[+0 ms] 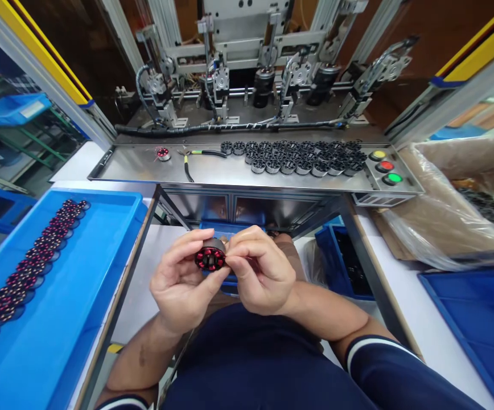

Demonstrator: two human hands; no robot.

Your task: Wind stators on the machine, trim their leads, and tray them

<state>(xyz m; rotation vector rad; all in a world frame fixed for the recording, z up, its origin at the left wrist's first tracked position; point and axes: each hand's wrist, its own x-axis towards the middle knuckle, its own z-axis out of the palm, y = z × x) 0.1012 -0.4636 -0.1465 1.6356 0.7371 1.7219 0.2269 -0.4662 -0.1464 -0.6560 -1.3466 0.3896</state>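
A motor stator (210, 257), grey-rimmed with red windings and a black centre, is held in front of my chest. My left hand (185, 279) grips it by the rim, fingers above and thumb below. Close against its right side, my right hand (262, 270) pinches thumb and forefinger together; a thin red wire seems to run from them. Another red-wound stator (163, 154) lies on the metal ledge (144, 171). Beside it rest wire cutters (193, 159) with black and yellow handles. Several black-topped stators (302, 156) stand in rows further right.
A blue tray (102, 239) on the left holds a long row of red-wound stators (29, 267). Behind the ledge stands a machine (264, 85) with posts and cables. Push buttons (385, 166), a plastic-lined box (435, 210) and a blue bin (477, 319) are on the right.
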